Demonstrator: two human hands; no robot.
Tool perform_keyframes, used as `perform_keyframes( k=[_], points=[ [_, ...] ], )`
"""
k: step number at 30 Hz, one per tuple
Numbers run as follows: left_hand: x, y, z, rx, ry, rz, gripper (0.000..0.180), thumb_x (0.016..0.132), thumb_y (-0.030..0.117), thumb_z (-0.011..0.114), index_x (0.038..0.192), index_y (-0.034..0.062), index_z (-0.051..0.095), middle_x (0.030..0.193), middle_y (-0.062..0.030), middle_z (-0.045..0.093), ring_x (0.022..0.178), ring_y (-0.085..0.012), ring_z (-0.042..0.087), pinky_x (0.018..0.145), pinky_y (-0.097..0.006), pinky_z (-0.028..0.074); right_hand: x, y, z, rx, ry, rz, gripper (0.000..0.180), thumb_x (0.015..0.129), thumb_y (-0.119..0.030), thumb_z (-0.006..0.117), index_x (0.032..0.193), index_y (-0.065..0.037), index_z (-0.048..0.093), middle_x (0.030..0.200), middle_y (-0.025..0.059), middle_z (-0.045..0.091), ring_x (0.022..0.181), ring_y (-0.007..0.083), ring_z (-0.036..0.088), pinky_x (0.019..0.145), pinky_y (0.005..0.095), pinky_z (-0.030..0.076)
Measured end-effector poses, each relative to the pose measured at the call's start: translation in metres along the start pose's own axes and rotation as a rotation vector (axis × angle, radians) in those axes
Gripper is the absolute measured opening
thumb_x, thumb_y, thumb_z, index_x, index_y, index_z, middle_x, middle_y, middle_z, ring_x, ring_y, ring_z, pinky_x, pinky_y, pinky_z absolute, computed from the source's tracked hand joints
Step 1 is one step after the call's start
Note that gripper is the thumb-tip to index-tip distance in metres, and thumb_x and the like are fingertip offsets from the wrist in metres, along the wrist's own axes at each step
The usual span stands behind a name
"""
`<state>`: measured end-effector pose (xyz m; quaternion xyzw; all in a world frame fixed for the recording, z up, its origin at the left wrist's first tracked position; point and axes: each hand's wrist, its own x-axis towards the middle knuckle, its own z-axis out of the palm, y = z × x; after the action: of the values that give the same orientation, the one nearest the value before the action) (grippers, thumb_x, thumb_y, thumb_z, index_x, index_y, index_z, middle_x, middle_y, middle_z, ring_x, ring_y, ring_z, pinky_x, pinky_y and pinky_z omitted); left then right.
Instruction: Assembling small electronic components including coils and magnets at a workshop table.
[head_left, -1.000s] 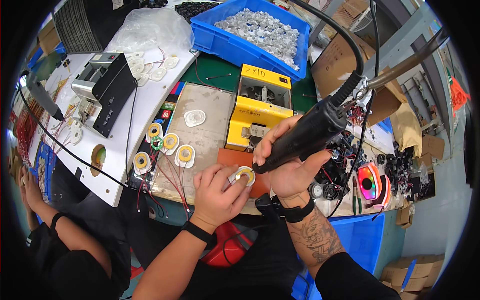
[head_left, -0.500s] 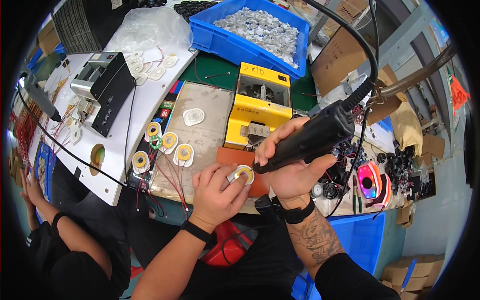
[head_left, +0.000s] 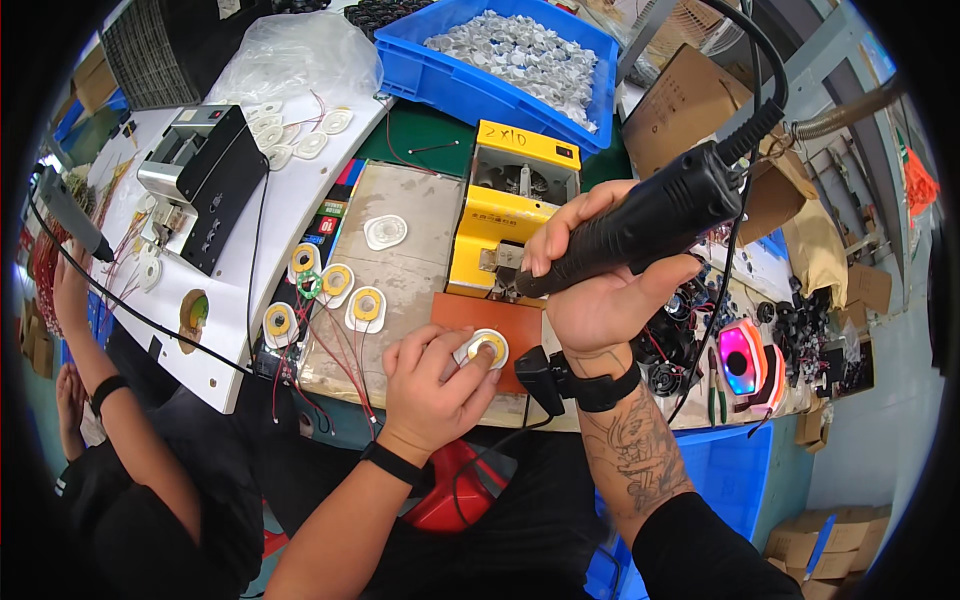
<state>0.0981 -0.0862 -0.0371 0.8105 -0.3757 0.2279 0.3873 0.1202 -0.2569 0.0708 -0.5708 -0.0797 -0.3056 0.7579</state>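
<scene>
My left hand presses a white oval plastic part against an orange mat, one fingertip on the yellow disc at its centre. In my right hand is a black electric screwdriver, gripped around its body and slanting down to the left. Its lower end is at the front of a yellow screw feeder; the bit is too small to make out. Several white parts with yellow discs and red wires lie left of my left hand. Another white part, without a yellow disc, lies beyond them.
A blue bin of small whitish parts stands behind the feeder. On the left, a co-worker's arm reaches to a white table bearing a black-and-silver machine. At right are green-handled pliers and a lit pink device.
My right hand has moved up and slightly right with the screwdriver. My left hand stays on the white part. At left, a co-worker's hand has risen toward the white table.
</scene>
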Motion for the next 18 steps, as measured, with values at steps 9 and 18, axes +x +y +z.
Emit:
perform_keyframes(
  k=[9, 18],
  points=[
    [-0.001, -0.001, 0.001, 0.006, 0.002, 0.002, 0.033, 0.071, 0.02, 0.082, 0.104, 0.0178, 0.076, 0.113, -0.0039, 0.068, 0.105, -0.0273, 0.059, 0.091, -0.042, 0.037, -0.01, 0.002, -0.001, -0.037, 0.003, 0.004, 0.099, 0.074, -0.1, 0.036, 0.105, -0.006, 0.045, 0.072, 0.0098, 0.054, 0.059, 0.0216, 0.055, 0.058, 0.0352, 0.05],
    [0.0, 0.001, 0.001, 0.035, 0.004, 0.011, 0.031, 0.073, 0.02, 0.08, 0.104, 0.0161, 0.076, 0.119, -0.0026, 0.069, 0.107, -0.0269, 0.059, 0.092, -0.042, 0.037, 0.0, 0.016, 0.001, -0.124, 0.043, -0.023, 0.099, 0.073, -0.101, 0.036, 0.106, -0.008, 0.046, 0.071, 0.0089, 0.054, 0.059, 0.0204, 0.055, 0.058, 0.0337, 0.049]
  ],
)
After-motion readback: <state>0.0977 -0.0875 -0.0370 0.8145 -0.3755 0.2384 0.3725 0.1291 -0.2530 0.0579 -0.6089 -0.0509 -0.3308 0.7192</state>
